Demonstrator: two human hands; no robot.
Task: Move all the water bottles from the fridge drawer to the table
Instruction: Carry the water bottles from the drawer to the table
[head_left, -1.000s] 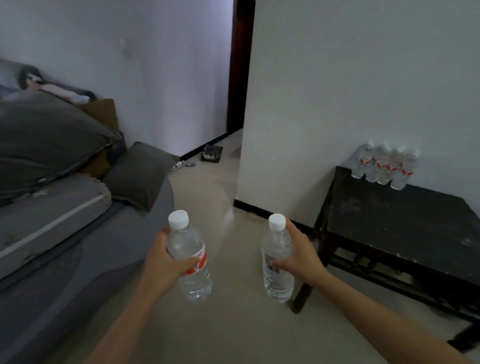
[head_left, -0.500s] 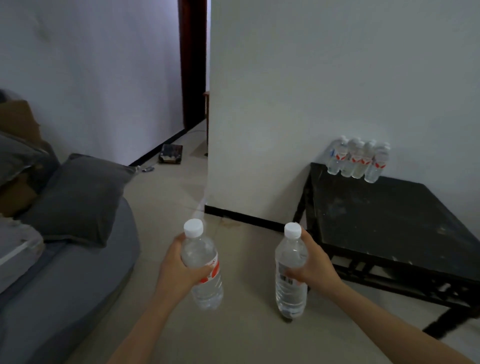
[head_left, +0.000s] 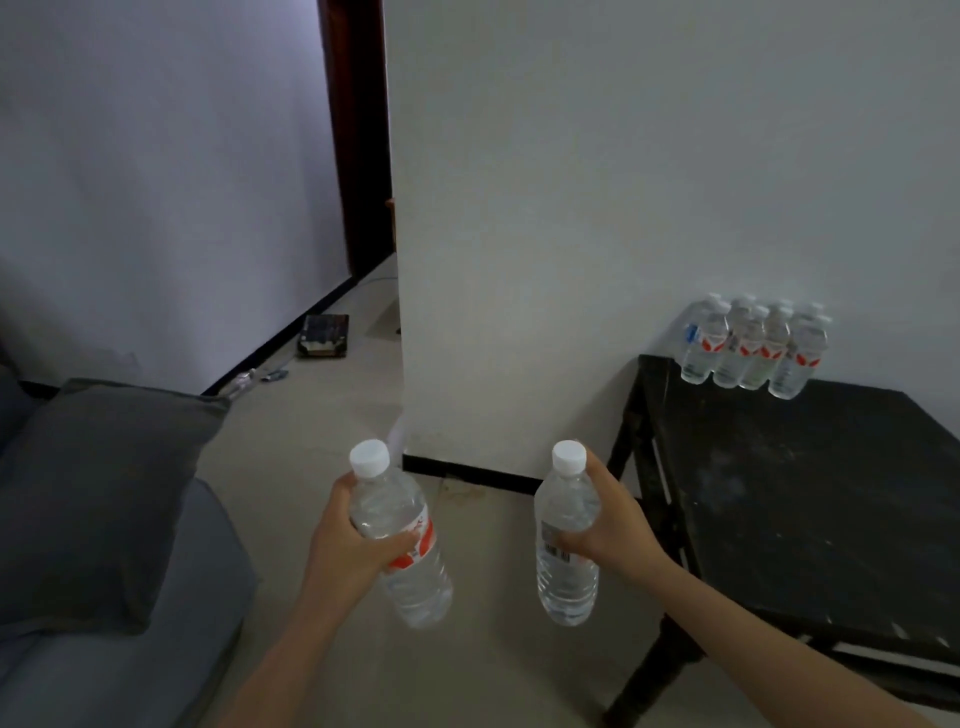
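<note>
Near the table's (head_left: 810, 519) left edge, your left hand (head_left: 353, 545) and right hand (head_left: 613, 525) each grasp a water bottle (head_left: 400, 540) upright mid-body, ready to join the far-corner cluster (head_left: 753, 348).

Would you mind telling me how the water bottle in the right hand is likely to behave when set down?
The bottle looks full, so probably fairly heavy for its size. Tall and narrow, it may tip if knocked, and its round body would likely roll. The right hand wraps it without visible denting, suggesting moderate stiffness.
</note>
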